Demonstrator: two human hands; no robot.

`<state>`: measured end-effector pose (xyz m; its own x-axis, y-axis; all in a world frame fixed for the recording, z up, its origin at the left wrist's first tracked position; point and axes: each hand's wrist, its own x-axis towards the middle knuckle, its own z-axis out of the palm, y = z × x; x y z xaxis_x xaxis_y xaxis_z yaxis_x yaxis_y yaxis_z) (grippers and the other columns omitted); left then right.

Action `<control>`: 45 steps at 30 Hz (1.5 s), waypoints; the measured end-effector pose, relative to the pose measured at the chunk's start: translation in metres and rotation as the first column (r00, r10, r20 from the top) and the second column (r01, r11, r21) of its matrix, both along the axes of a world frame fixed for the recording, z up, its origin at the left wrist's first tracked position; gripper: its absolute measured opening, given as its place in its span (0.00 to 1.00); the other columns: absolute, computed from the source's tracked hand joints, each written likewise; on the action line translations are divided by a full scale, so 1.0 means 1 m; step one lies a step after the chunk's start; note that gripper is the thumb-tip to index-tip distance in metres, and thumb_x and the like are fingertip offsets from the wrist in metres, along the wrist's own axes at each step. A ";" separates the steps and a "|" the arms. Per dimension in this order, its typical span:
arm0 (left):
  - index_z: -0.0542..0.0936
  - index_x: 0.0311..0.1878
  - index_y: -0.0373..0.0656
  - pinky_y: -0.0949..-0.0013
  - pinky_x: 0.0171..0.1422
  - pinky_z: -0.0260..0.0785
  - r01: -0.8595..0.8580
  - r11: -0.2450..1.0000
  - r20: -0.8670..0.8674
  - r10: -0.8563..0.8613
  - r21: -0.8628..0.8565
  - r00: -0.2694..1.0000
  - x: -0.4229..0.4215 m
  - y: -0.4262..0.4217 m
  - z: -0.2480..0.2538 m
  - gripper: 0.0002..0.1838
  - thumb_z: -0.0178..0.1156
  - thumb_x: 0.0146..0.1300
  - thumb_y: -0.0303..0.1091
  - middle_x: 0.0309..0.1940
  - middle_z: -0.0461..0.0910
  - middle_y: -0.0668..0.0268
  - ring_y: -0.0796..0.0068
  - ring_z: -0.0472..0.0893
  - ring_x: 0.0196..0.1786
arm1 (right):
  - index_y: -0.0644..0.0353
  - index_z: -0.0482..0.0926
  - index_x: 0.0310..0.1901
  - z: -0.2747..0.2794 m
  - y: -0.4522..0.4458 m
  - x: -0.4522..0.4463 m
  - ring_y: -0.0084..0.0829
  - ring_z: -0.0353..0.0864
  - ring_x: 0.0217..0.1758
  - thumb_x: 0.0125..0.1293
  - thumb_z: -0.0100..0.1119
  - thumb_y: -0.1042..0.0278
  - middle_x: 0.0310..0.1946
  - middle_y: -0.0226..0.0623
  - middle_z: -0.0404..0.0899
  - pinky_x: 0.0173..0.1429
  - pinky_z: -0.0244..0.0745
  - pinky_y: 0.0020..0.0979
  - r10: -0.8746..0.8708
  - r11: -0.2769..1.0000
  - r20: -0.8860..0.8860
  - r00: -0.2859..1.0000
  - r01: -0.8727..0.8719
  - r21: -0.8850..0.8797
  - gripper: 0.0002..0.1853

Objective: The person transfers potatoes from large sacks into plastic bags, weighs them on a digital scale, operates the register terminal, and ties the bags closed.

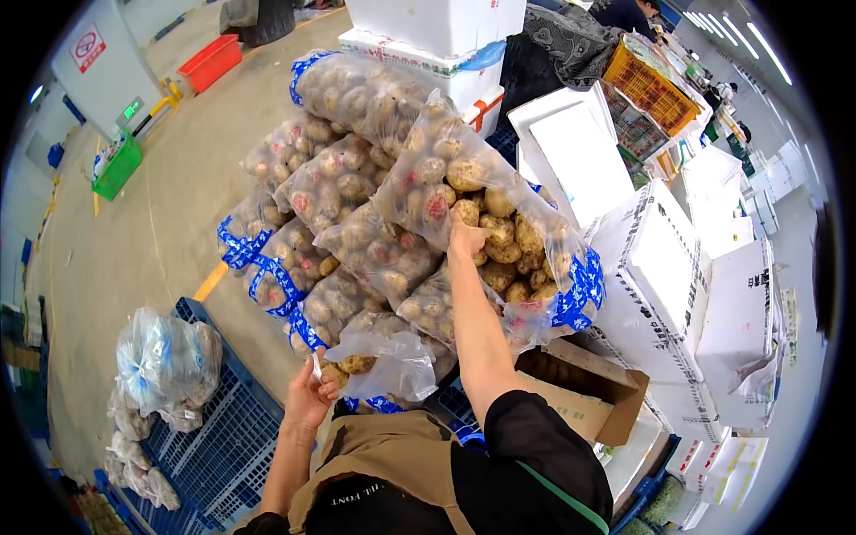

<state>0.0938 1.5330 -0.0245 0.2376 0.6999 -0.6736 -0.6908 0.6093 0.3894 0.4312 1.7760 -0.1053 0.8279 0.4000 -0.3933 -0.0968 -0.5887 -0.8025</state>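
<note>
My right hand (465, 239) reaches into a torn-open clear sack (415, 192) on top of the pile, its fingers closed round a potato (465, 211). Loose, soil-dusted potatoes (502, 234) lie bare in the opening around it. Down at the left, my left hand (310, 392) pinches the rim of a thin, clear plastic bag (392, 361). A few potatoes (356, 364) show at that bag's mouth, close to my apron.
More filled potato sacks (334, 183) are stacked ahead, some tied with blue tape. White foam boxes (651, 276) and an open cardboard box (580, 392) stand at the right. Blue pallets (214, 446) with bagged goods (165, 361) lie left. A red crate (210, 62) sits farther off.
</note>
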 end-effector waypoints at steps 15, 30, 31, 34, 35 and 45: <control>0.59 0.68 0.49 0.78 0.31 0.54 -0.001 0.998 0.032 -0.001 0.060 0.999 0.011 0.016 0.007 0.30 0.47 0.68 0.52 0.26 0.63 0.73 0.84 0.61 0.24 | 0.59 0.65 0.59 0.017 -0.153 -0.035 0.34 0.74 0.55 0.58 0.62 0.64 0.52 0.39 0.72 0.59 0.71 0.37 0.677 0.449 -0.292 0.675 -0.064 0.891 0.28; 0.65 0.60 0.45 0.79 0.29 0.54 -0.086 0.991 0.055 0.081 0.099 0.995 -0.003 0.015 0.007 0.26 0.45 0.69 0.54 0.25 0.62 0.73 0.85 0.60 0.23 | 0.67 0.72 0.50 -0.035 -0.048 0.085 0.52 0.62 0.60 0.58 0.48 0.71 0.52 0.56 0.70 0.63 0.52 0.51 0.519 0.792 0.840 -0.157 -0.280 -0.542 0.18; 0.64 0.62 0.44 0.78 0.30 0.54 -0.075 0.992 0.057 0.069 0.104 0.996 -0.004 0.017 0.007 0.27 0.47 0.68 0.54 0.25 0.62 0.73 0.85 0.60 0.23 | 0.67 0.72 0.48 -0.038 -0.041 0.088 0.51 0.63 0.59 0.57 0.49 0.69 0.48 0.56 0.72 0.62 0.52 0.50 0.486 0.804 0.849 -0.207 -0.275 -0.527 0.17; 0.63 0.63 0.44 0.78 0.30 0.55 -0.071 0.996 0.021 0.070 0.046 0.997 0.000 0.020 0.009 0.29 0.48 0.68 0.54 0.25 0.62 0.74 0.85 0.60 0.23 | 0.68 0.71 0.49 -0.047 -0.039 0.099 0.49 0.65 0.55 0.51 0.56 0.67 0.42 0.52 0.72 0.62 0.53 0.48 0.421 0.794 0.870 -0.255 -0.359 -0.490 0.22; 0.62 0.64 0.45 0.78 0.30 0.55 -0.060 0.996 0.019 0.059 0.063 0.998 0.001 0.020 0.011 0.29 0.49 0.67 0.53 0.25 0.62 0.74 0.85 0.60 0.23 | 0.68 0.70 0.47 -0.028 -0.046 0.100 0.48 0.66 0.51 0.44 0.64 0.61 0.39 0.51 0.72 0.61 0.54 0.47 0.486 0.724 0.842 -0.234 -0.431 -0.538 0.28; 0.62 0.64 0.45 0.78 0.31 0.54 0.016 0.999 0.026 -0.017 0.036 1.000 0.024 0.031 0.002 0.29 0.48 0.68 0.53 0.26 0.61 0.73 0.84 0.60 0.23 | 0.68 0.72 0.51 0.008 -0.170 -0.067 0.45 0.77 0.47 0.44 0.70 0.48 0.41 0.51 0.78 0.55 0.69 0.42 0.732 0.368 0.484 0.479 -0.876 0.311 0.37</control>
